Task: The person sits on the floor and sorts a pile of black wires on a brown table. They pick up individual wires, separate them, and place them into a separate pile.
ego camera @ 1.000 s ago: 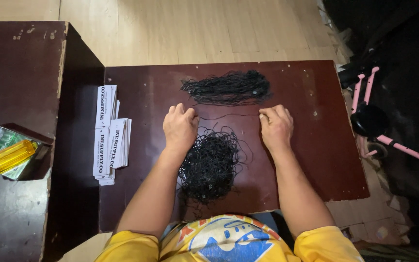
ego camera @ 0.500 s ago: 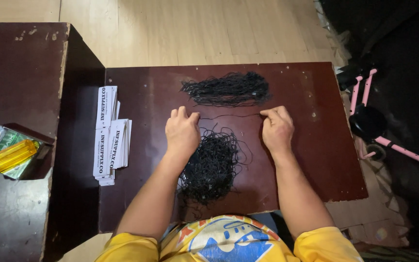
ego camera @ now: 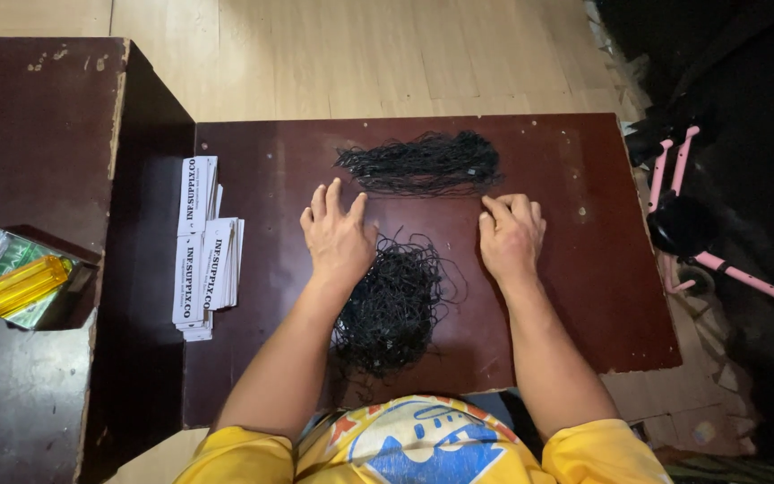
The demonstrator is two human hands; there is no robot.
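1. On the dark brown table (ego camera: 584,269), between both hands: a loose tangle of thin black cords (ego camera: 396,300), running from mid-table back to the near edge.
2. Left hand (ego camera: 338,237) flat on the tangle's left upper edge, fingers spread apart, clamped on nothing.
3. Right hand (ego camera: 512,235) just right of the tangle, fingers loosely together, tips pressing the tabletop; whether a single cord is pinned under them cannot be told.
4. Beyond the tangle: a straightened bundle of black cords (ego camera: 423,163), lying crosswise.
5. Likely risk: dragging one strand and pulling more loops along, knotting the tangle tighter or spilling cords over the near edge.
6. Left of the tangle: stacked narrow white paper labels (ego camera: 203,246) with dark print, fanned slightly.
7. Far left of the tangle, on a second table: a green-and-yellow packet (ego camera: 11,287).
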